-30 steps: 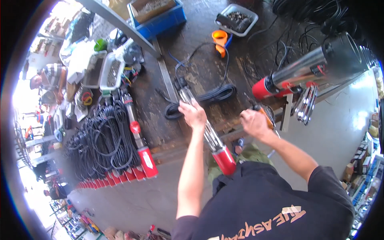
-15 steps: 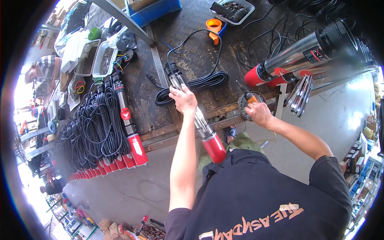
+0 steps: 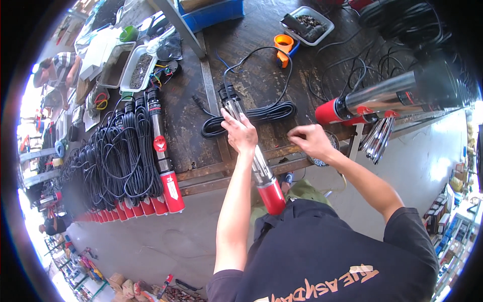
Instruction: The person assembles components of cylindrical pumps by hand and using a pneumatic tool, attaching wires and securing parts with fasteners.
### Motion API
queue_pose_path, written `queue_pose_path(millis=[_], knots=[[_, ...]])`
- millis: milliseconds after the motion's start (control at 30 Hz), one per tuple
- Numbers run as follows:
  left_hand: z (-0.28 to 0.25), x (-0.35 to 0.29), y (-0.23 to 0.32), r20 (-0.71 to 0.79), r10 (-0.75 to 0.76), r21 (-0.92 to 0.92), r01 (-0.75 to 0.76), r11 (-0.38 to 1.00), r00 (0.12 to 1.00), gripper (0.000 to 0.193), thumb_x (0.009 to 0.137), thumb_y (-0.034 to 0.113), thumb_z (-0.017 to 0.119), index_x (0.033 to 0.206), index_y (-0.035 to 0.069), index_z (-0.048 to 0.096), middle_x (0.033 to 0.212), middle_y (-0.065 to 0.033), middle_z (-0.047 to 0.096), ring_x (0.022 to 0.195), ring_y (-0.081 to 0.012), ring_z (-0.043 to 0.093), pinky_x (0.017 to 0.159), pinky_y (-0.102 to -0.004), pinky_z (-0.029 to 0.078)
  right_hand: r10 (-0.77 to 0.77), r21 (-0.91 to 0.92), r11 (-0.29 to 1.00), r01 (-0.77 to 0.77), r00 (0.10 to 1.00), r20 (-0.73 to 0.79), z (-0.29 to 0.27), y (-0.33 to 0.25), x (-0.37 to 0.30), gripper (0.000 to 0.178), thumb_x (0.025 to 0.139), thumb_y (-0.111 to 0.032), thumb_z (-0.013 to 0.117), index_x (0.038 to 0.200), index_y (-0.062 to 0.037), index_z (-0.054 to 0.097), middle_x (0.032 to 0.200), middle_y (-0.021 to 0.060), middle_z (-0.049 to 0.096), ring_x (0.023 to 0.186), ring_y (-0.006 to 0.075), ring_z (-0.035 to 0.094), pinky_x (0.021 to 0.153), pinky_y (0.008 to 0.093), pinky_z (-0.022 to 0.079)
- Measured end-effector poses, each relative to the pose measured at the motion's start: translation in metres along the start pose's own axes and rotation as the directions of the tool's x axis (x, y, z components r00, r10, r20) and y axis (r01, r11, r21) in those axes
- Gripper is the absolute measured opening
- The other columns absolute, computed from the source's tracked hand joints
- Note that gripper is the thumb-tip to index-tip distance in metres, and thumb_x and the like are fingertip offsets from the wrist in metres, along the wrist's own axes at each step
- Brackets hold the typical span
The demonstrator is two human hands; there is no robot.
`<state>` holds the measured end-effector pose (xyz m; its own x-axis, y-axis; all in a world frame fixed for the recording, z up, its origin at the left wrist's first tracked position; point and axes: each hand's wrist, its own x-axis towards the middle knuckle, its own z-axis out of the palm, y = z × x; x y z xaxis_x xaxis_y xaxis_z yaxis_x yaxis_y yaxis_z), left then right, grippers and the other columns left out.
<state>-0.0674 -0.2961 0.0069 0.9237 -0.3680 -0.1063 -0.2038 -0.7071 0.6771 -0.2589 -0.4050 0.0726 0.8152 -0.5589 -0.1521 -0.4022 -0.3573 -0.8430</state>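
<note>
A long pump [image 3: 272,197] with a black top, steel barrel and red end lies slanting from the bench to my lap. My left hand [image 3: 241,133] grips its barrel, fingers along the metal. A bundle of black cable [image 3: 275,111] lies behind that hand and loops up to the pump's black top. Over the bench edge, my right hand [image 3: 311,142] has thumb and forefinger pinched together; whatever they hold is too small to make out. Just behind it, partly hidden by the hand, sits a round bowl [image 3: 332,138] of small metal parts.
Finished-looking pumps [image 3: 162,151] with coiled black cables line the left side. Steel pumps with red ends [image 3: 329,111] lie at the right, beside a bunch of metal strips [image 3: 378,141]. An orange cup [image 3: 284,42] and a white tray [image 3: 327,24] stand farther back.
My right hand has left the bowl and moved left toward the pump, its fingers now pinched. The orange-handled tool by it no longer shows. My left hand stays on the barrel.
</note>
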Motion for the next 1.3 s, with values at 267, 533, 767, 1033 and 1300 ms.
queue_pose_path(millis=[267, 533, 767, 1033, 1300], knots=[[-0.001, 0.004, 0.002, 0.027, 0.004, 0.046, -0.005, 0.999, 1.000, 0.070, 0.103, 0.035, 0.048, 0.160, 0.012, 0.015, 0.118, -0.0247, 0.051, 0.093, -0.0462, 0.065, 0.080, -0.0553, 0.053, -0.369, -0.134, 0.925, 0.357, 0.926, -0.077, 0.077, -0.057, 0.158, 0.019, 0.077, -0.014, 0.073, 0.094, -0.0070, 0.079, 0.082, 0.0147, 0.074, 0.079, 0.0298, 0.072, 0.074, 0.0364, 0.057], [-0.003, 0.004, 0.000, 0.022, 0.001, 0.035, -0.002, 0.999, 1.000, 0.069, 0.102, 0.032, 0.051, 0.159, 0.010, 0.020, 0.114, -0.0236, 0.051, 0.091, -0.0431, 0.065, 0.076, -0.0522, 0.055, -0.325, -0.322, 0.895, 0.309, 0.946, 0.002, 0.090, -0.068, 0.194, 0.019, 0.079, -0.016, 0.071, 0.093, -0.0069, 0.080, 0.088, 0.0176, 0.074, 0.087, 0.0331, 0.072, 0.082, 0.0395, 0.057], [-0.010, 0.003, 0.003, 0.036, 0.014, 0.000, -0.014, 1.000, 0.999, 0.069, 0.101, 0.031, 0.052, 0.161, 0.020, 0.018, 0.114, -0.0230, 0.050, 0.089, -0.0435, 0.065, 0.074, -0.0528, 0.054, -0.077, 0.126, 0.988, 0.091, 0.991, -0.112, 0.075, -0.051, 0.181, 0.024, 0.087, -0.014, 0.070, 0.106, -0.0004, 0.076, 0.097, 0.0159, 0.077, 0.082, 0.0199, 0.075, 0.076, 0.0311, 0.059], [-0.012, 0.003, 0.000, 0.080, 0.011, -0.057, -0.006, 0.998, 0.997, 0.066, 0.104, 0.041, 0.043, 0.162, 0.024, 0.016, 0.120, -0.0259, 0.049, 0.093, -0.0490, 0.065, 0.081, -0.0561, 0.053, -0.091, 0.338, 0.924, 0.180, 0.961, -0.261, 0.105, -0.021, 0.174, 0.015, 0.086, -0.010, 0.079, 0.099, -0.0013, 0.079, 0.089, 0.0046, 0.074, 0.076, 0.0075, 0.065, 0.066, 0.0221, 0.051], [-0.014, 0.003, 0.003, 0.086, 0.002, -0.088, 0.006, 0.996, 0.996, 0.067, 0.104, 0.052, 0.038, 0.162, 0.022, 0.020, 0.120, -0.0284, 0.051, 0.100, -0.0517, 0.063, 0.086, -0.0567, 0.051, 0.198, 0.845, 0.524, -0.104, 0.980, -0.002, 0.121, -0.009, 0.162, 0.031, 0.086, -0.009, 0.080, 0.115, -0.0021, 0.073, 0.090, 0.0011, 0.069, 0.080, 0.0096, 0.063, 0.073, 0.0245, 0.053]])
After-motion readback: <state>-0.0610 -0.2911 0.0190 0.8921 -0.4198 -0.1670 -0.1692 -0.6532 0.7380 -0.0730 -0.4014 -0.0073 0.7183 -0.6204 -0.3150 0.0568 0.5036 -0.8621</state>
